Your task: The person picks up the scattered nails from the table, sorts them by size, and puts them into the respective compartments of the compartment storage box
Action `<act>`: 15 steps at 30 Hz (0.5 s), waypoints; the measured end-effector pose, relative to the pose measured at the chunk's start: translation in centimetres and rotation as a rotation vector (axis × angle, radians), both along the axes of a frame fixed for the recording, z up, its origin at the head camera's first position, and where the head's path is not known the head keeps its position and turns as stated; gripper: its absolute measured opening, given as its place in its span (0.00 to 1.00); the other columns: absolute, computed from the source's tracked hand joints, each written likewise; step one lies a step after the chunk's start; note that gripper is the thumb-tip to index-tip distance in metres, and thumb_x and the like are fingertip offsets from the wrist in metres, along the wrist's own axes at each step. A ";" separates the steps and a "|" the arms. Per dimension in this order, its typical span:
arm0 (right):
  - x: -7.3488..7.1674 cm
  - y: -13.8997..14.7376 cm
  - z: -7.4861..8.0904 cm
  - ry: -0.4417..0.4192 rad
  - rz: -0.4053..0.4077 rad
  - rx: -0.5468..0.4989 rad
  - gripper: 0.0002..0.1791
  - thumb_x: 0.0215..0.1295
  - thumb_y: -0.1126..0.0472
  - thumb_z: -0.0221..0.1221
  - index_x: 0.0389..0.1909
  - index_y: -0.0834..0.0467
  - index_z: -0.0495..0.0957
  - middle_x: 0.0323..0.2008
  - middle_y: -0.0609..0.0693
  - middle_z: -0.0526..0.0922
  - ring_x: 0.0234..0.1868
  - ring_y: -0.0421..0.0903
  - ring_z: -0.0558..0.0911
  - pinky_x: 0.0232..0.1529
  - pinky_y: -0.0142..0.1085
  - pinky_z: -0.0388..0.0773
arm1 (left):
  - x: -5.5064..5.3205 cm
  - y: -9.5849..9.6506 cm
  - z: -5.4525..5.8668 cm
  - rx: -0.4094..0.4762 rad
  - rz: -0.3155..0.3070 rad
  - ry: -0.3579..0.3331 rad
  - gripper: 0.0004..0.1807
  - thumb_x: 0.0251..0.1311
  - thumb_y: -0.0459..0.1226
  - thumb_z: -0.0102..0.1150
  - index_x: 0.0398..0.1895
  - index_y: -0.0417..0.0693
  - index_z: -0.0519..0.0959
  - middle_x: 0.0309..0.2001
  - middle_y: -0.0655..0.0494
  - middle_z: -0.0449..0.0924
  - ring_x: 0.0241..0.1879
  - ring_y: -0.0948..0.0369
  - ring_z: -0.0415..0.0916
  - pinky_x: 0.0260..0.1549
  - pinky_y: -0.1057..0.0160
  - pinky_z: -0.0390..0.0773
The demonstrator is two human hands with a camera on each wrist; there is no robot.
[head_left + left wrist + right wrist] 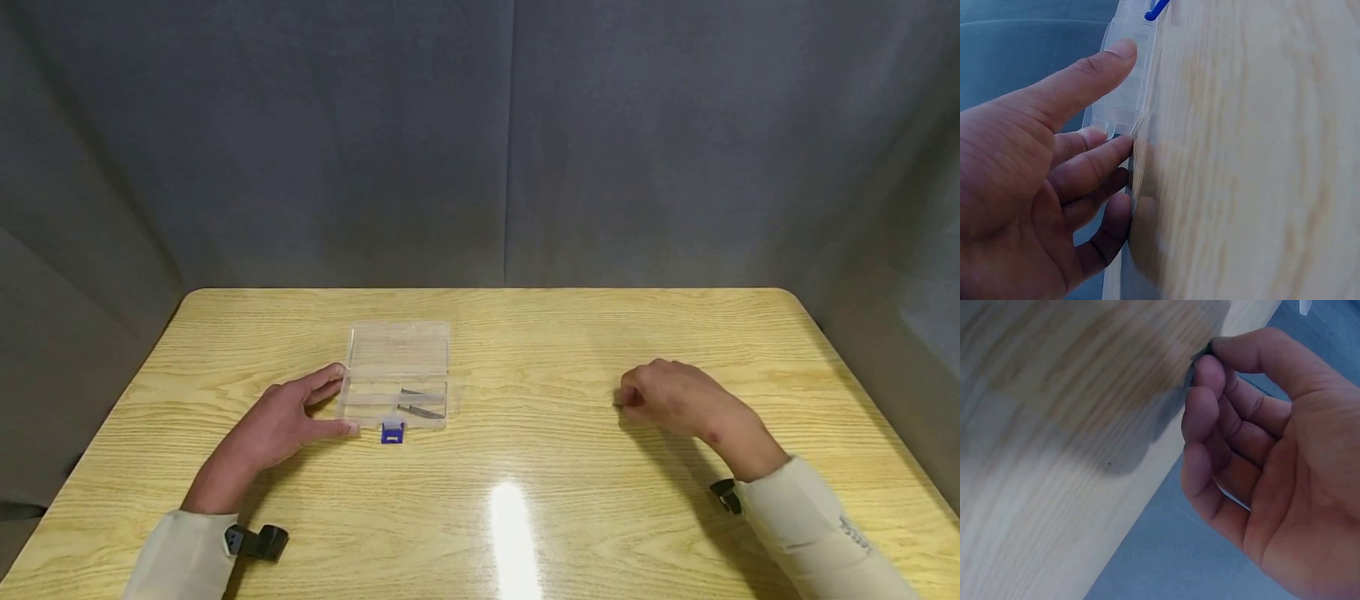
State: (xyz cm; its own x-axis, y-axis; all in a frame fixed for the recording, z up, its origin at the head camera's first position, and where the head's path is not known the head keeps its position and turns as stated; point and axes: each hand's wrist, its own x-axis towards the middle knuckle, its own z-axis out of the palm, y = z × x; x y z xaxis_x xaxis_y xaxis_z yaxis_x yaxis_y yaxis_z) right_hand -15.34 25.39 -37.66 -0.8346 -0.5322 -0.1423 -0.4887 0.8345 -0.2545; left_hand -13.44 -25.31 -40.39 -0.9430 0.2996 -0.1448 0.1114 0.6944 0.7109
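A clear plastic compartment box (360, 411) lies on the table with its lid (400, 348) folded back and a blue latch (392, 432) at the front. Several thin grey nail-like metal pieces (422, 412) lie in its right-hand part. My left hand (281, 421) holds the box by its left end, thumb at the front corner and index finger near the hinge. Well to the right, my right hand (675, 400) is low over the table. Its thumb and index finger pinch a small dark thing (1202, 352), mostly hidden by the fingertips.
The wood-grain table (540, 358) runs back to a grey fabric partition (637, 150), with more fabric on both sides. Bare tabletop lies between the box and my right hand. A bright light reflection (513, 537) shows near the front.
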 end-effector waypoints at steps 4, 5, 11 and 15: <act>0.0 0.1 -0.2 0.021 0.014 -0.009 0.15 0.60 0.64 0.69 0.22 0.46 0.74 0.21 0.37 0.68 0.23 0.37 0.66 0.25 0.34 0.65 | 0.0 0.0 -0.1 0.005 0.001 -0.003 0.55 0.58 0.52 0.76 0.80 0.37 0.58 0.70 0.42 0.70 0.73 0.40 0.59 0.68 0.36 0.59; 0.0 0.1 -0.3 0.024 0.016 -0.010 0.16 0.59 0.64 0.70 0.21 0.46 0.73 0.20 0.37 0.67 0.23 0.37 0.65 0.25 0.34 0.64 | -0.1 0.1 -0.1 0.007 0.001 -0.005 0.55 0.58 0.52 0.76 0.80 0.37 0.58 0.70 0.42 0.70 0.74 0.40 0.59 0.68 0.36 0.58; 0.1 0.0 -0.5 0.031 0.026 0.002 0.19 0.57 0.63 0.69 0.19 0.46 0.69 0.19 0.37 0.63 0.21 0.36 0.62 0.24 0.33 0.59 | 0.0 0.1 -0.2 0.006 -0.003 -0.005 0.54 0.58 0.53 0.75 0.80 0.37 0.58 0.70 0.43 0.70 0.74 0.41 0.59 0.68 0.36 0.59; 0.1 -0.3 -0.6 0.046 0.036 0.004 0.22 0.57 0.63 0.70 0.17 0.45 0.65 0.18 0.36 0.59 0.21 0.36 0.58 0.24 0.33 0.55 | 0.0 0.0 -0.1 0.003 -0.005 -0.003 0.55 0.58 0.53 0.75 0.80 0.38 0.57 0.71 0.43 0.69 0.74 0.40 0.58 0.68 0.35 0.59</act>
State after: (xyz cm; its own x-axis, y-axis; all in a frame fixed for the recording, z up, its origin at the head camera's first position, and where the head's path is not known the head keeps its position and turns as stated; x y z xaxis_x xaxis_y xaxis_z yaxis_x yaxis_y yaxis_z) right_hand -15.29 25.13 -38.26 -0.8208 -0.5612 -0.1067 -0.5292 0.8173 -0.2278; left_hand -13.41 -25.26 -40.49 -0.9411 0.3045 -0.1467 0.1127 0.6919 0.7132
